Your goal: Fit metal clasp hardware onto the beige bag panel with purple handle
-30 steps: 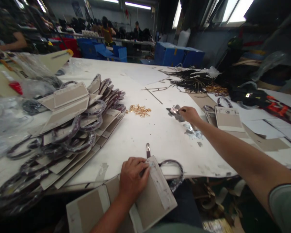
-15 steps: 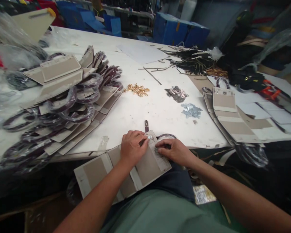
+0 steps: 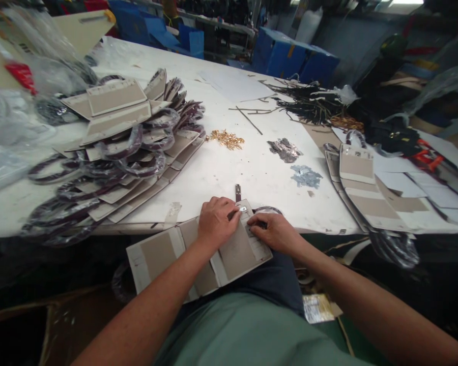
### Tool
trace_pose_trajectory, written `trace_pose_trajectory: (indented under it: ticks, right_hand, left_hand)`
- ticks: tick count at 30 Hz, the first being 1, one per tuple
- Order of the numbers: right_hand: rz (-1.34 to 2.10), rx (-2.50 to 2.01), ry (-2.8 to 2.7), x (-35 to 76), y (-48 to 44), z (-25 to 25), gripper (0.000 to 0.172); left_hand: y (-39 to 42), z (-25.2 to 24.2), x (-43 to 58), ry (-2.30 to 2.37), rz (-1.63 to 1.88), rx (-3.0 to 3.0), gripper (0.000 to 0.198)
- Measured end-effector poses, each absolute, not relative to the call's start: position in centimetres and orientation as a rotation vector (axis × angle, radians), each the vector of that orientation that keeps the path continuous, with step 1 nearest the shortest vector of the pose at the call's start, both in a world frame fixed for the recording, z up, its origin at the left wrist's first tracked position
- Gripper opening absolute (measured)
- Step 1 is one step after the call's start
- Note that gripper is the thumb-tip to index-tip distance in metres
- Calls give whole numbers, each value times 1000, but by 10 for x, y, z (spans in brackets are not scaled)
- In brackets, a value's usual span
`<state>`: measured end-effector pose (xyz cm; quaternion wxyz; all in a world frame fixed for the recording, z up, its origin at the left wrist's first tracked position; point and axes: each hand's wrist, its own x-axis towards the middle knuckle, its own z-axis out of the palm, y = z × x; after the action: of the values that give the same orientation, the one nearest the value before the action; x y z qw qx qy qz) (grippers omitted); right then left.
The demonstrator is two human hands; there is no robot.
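An unfolded beige bag panel [image 3: 236, 249] lies across my lap, tilted, its far end resting at the table's edge. My left hand [image 3: 218, 221] is closed over the far edge of the panel, thumb and forefinger beside a small shiny metal plate [image 3: 243, 209]. My right hand [image 3: 273, 231] is closed, thumb and fingertips together low over the panel's right end; whatever is between them is too small to make out. A dark strap tab [image 3: 238, 192] with metal bits sticks out beyond the panel. Behind my right hand shows part of a dark handle [image 3: 267, 209].
At left, bag panels with plastic-wrapped handles [image 3: 118, 152] are heaped. Gold fasteners [image 3: 226, 139], dark metal plates [image 3: 284, 150] and bluish-silver plates [image 3: 306, 176] lie in piles ahead. More panels [image 3: 361, 188] overhang the table's right edge; black straps [image 3: 309, 101] lie behind.
The view has shifted slightly, so the table's contents sit further right. Both hands stay at nearly the same spots on the panel.
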<state>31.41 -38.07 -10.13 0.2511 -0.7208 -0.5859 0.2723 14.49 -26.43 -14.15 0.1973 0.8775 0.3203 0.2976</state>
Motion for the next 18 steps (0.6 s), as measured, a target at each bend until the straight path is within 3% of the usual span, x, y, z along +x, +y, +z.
trace_pose_trajectory:
  ticks: [18]
  right_hand:
    - [542,-2100,-1861,310,-378,-100,17]
  left_hand:
    - [-264,-140,145,890,821,2448,5]
